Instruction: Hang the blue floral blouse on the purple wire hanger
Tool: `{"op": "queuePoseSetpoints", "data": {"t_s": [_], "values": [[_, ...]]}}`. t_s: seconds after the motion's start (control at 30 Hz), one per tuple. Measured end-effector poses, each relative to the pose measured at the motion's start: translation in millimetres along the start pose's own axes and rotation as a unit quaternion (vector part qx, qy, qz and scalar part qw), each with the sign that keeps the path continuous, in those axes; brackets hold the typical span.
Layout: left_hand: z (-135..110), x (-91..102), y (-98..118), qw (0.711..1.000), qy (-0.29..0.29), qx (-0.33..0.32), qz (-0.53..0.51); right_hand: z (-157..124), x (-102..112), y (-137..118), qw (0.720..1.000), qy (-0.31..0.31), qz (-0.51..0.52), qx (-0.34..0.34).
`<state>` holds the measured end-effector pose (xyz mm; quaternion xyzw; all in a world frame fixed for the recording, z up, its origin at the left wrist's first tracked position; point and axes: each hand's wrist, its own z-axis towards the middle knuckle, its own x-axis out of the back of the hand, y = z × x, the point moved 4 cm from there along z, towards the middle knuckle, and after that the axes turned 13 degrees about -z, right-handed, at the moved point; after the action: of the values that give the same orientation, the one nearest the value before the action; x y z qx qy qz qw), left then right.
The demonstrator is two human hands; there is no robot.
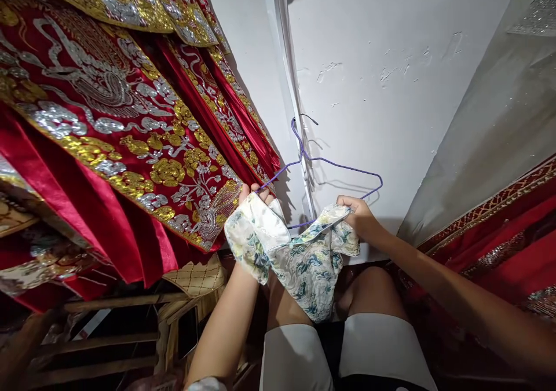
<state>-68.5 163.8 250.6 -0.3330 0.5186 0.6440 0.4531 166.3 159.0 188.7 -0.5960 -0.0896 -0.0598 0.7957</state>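
Observation:
My left hand (253,196) is closed on the left shoulder of a small floral garment (299,263), white with blue and yellow-green flowers. My right hand (358,214) is closed on the garment's right shoulder. A purple wire hanger (343,164) hangs from a thin hook on the white wall just behind the garment. The hanger's left arm runs down to my left fingers and its lower bar passes behind the cloth. The garment droops between my hands over my knees.
Red satin robes with gold and silver embroidery (113,119) hang close on the left. More red embroidered cloth (499,234) and a grey fabric panel (486,124) hang on the right. A wooden rack (108,339) stands at the lower left. The white wall (369,61) lies ahead.

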Motion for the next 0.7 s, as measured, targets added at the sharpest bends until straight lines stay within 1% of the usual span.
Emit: {"op": "queuePoseSetpoints", "data": {"t_s": [0.07,0.13,0.2,0.27,0.33,0.37,0.5,0.53,0.6,0.67,0.7], "values": [[-5,-16.6,-6,0.999,-0.025,0.016,0.018,-1,-5,3,1.0,0.019,0.018,0.002],[-10,-29.1,-8,0.998,-0.022,0.023,0.052,1,-1,9,0.998,0.056,0.016,0.01],[-13,-36.3,-10,0.998,-0.005,0.028,0.061,6,12,17,0.994,0.107,-0.002,0.024],[-15,-39.1,-12,0.998,0.012,0.043,0.05,15,29,24,0.987,0.156,-0.014,0.039],[-14,-39.4,-15,0.998,0.026,0.047,0.038,29,46,29,0.981,0.186,-0.019,0.047],[-14,-39.3,-17,0.998,0.032,0.048,0.035,38,52,30,0.982,0.18,-0.025,0.048],[-12,-40.6,-19,0.996,0.042,0.061,0.045,66,67,27,0.99,0.101,-0.091,0.027],[-11,-41.0,-17,0.996,0.043,0.064,0.048,69,71,25,0.989,0.096,-0.112,0.024],[-10,-40.1,-11,0.995,0.046,0.066,0.057,72,82,21,0.985,0.107,-0.134,0.024],[-8,-35.0,0,0.994,0.047,0.057,0.077,69,94,19,0.988,0.105,-0.116,0.016],[-6,-30.2,7,0.993,0.047,0.048,0.093,67,99,19,0.991,0.094,-0.098,0.005]]}}
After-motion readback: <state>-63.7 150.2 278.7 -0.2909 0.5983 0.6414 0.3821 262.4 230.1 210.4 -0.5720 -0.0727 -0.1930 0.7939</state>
